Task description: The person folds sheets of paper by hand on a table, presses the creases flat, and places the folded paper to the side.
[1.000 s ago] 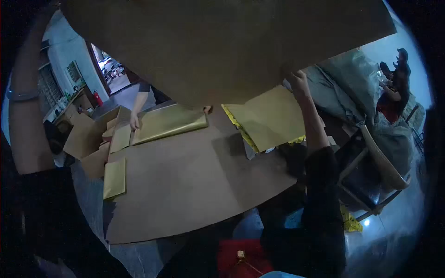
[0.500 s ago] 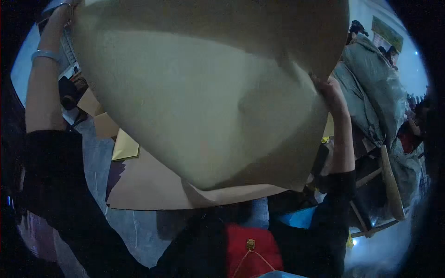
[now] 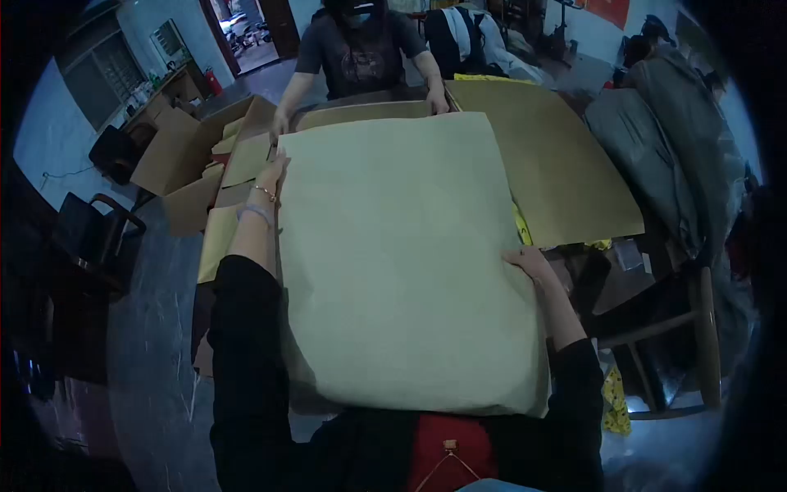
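Note:
A large pale yellow paper sheet (image 3: 393, 262) lies in front of me over the table, its near edge hanging down toward my lap. My left hand (image 3: 272, 174) is closed at its left edge, near the far corner. Lower down on the opposite side, my right hand (image 3: 527, 261) pinches the right edge with the thumb on top. The fingers beneath the paper are hidden from me. Beyond the sheet stands another person (image 3: 361, 57), whose two hands are at the table by the sheet's far edge.
Brown paper sheets (image 3: 566, 172) lie to the right on the table. An open cardboard box (image 3: 188, 172) with folded paper inside stands at left, near a black chair (image 3: 94, 238). On the right are a wooden chair (image 3: 705, 344) and a large grey-green bundle (image 3: 656, 148).
The paper sheet has come down from a raised, curved position and now lies flatter. Both hands have lowered with it, the left moving inward. The other person has come into view.

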### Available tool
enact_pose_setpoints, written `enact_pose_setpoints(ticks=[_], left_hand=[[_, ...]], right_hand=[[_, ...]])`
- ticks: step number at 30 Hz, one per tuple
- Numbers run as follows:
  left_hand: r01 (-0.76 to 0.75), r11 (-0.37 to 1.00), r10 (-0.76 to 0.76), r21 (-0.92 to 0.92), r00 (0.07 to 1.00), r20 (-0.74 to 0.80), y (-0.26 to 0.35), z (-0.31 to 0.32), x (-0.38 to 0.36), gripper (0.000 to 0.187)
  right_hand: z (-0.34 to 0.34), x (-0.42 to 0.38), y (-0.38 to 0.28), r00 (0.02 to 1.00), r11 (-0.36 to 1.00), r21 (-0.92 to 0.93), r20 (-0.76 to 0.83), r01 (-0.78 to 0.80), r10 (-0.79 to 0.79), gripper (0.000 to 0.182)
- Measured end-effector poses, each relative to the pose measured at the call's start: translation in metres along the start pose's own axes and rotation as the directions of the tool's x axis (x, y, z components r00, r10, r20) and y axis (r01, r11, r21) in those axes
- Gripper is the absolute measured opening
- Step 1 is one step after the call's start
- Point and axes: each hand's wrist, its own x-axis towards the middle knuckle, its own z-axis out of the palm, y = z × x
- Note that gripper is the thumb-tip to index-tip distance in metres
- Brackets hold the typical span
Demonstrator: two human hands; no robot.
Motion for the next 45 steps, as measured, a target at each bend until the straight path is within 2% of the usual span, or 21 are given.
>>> enact_pose_setpoints(ticks=[3, 5, 7, 9, 11, 12, 14, 15, 19, 22, 23, 25, 27, 30, 33, 36, 39, 40, 42, 43, 45], left_hand=[[0.211, 0.887, -0.136, -0.410, 0.969, 0.205, -0.042, 0.013, -0.055, 0.065], [0.006, 0.866, 0.136, -0.499, 0.960, 0.246, -0.080, 0.016, -0.081, 0.068], [-0.021, 0.970, 0.111, -0.242, 0.925, 0.363, -0.082, 0.005, -0.125, 0.053], [0.049, 0.997, -0.068, 0.059, 0.925, 0.375, -0.094, -0.001, -0.153, 0.044], [0.439, 0.780, -0.182, -0.447, 0.841, 0.509, -0.126, 0.002, -0.161, 0.045], [0.459, 0.756, -0.164, -0.466, 0.823, 0.544, -0.129, -0.003, -0.169, 0.036], [0.373, 0.825, -0.138, -0.425, 0.862, 0.488, -0.146, -0.001, -0.175, 0.033], [0.279, 0.883, -0.102, -0.377, 0.899, 0.426, -0.146, 0.000, -0.180, 0.029], [0.202, 0.971, -0.163, -0.128, 0.950, 0.265, -0.141, 0.002, -0.188, 0.024], [0.124, 0.971, -0.063, -0.204, 0.958, 0.279, -0.147, 0.004, -0.187, 0.022], [0.191, 0.975, -0.211, 0.111, 0.955, 0.208, -0.120, 0.000, -0.200, 0.025], [0.132, 0.991, -0.128, -0.012, 0.977, 0.167, -0.133, 0.008, -0.203, 0.029], [0.091, 0.947, -0.057, -0.309, 0.991, 0.117, -0.137, 0.010, -0.218, 0.043], [0.035, 0.923, 0.029, -0.383, 0.987, 0.159, -0.145, -0.004, -0.247, 0.046], [0.195, 0.897, -0.040, -0.397, 0.929, 0.367, -0.156, -0.032, -0.270, 0.035], [0.241, 0.893, 0.008, -0.379, 0.835, 0.550, -0.174, -0.048, -0.279, 0.030], [-0.169, 0.978, 0.207, -0.122, 0.855, 0.475, -0.159, -0.046, -0.282, 0.035], [-0.157, 0.980, 0.198, -0.122, 0.852, 0.484, -0.155, -0.047, -0.284, 0.035], [-0.513, 0.837, 0.413, 0.190, 0.820, 0.395, -0.148, -0.042, -0.287, 0.038], [-0.551, 0.809, 0.456, 0.206, 0.808, 0.372, -0.157, -0.038, -0.284, 0.040], [-0.588, 0.737, 0.469, 0.332, 0.800, 0.375, -0.145, -0.036, -0.289, 0.039]], right_hand=[[0.011, 0.006, -0.001, 0.985, 0.979, -0.119, 0.034, -0.165, 0.170, 0.053], [0.017, 0.005, 0.002, 0.988, 0.987, -0.059, 0.033, -0.151, 0.153, 0.051], [0.022, 0.002, 0.000, 0.997, 0.995, 0.062, 0.004, -0.078, 0.078, 0.046], [0.025, 0.000, -0.008, 0.993, 0.988, -0.108, -0.061, -0.110, 0.104, 0.050], [0.029, -0.002, -0.016, 0.990, 0.967, -0.236, -0.122, -0.096, 0.068, 0.054], [0.033, 0.008, 0.001, 0.979, 0.963, -0.255, -0.203, -0.087, 0.034, 0.055], [0.046, 0.007, 0.016, 0.905, 0.906, -0.415, -0.347, 0.086, -0.245, 0.057], [0.052, -0.005, -0.010, 0.922, 0.872, -0.486, -0.363, -0.061, -0.138, 0.052], [0.058, 0.004, 0.005, 0.937, 0.774, -0.631, -0.299, -0.053, -0.179, 0.044], [0.060, -0.002, 0.012, 0.941, 0.827, -0.562, -0.284, -0.006, -0.186, 0.043], [0.060, -0.006, 0.013, 0.941, 0.829, -0.560, -0.278, 0.005, -0.193, 0.044], [0.062, -0.011, 0.022, 0.918, 0.800, -0.591, -0.254, 0.103, -0.306, 0.045], [0.057, -0.027, 0.005, 0.927, 0.853, -0.499, -0.224, 0.155, -0.300, 0.046], [0.033, -0.028, 0.069, 0.894, 0.907, -0.209, -0.192, 0.365, -0.404, 0.043], [-0.002, -0.091, 0.058, 0.993, 0.969, 0.221, 0.074, -0.110, 0.096, 0.043], [-0.001, -0.136, 0.079, 0.985, 0.884, 0.445, 0.154, -0.142, 0.081, 0.046], [-0.006, -0.160, 0.106, 0.982, 0.857, 0.498, 0.187, -0.129, 0.039, 0.051], [-0.007, -0.168, 0.115, 0.972, 0.835, 0.528, 0.230, -0.156, 0.036, 0.054], [-0.006, -0.178, 0.125, 0.970, 0.883, 0.454, 0.244, -0.122, 0.009, 0.054], [-0.005, -0.181, 0.122, 0.965, 0.923, 0.379, 0.260, -0.067, -0.037, 0.055], [-0.003, -0.187, 0.089, 0.957, 0.896, 0.358, 0.215, -0.264, 0.196, 0.049]])
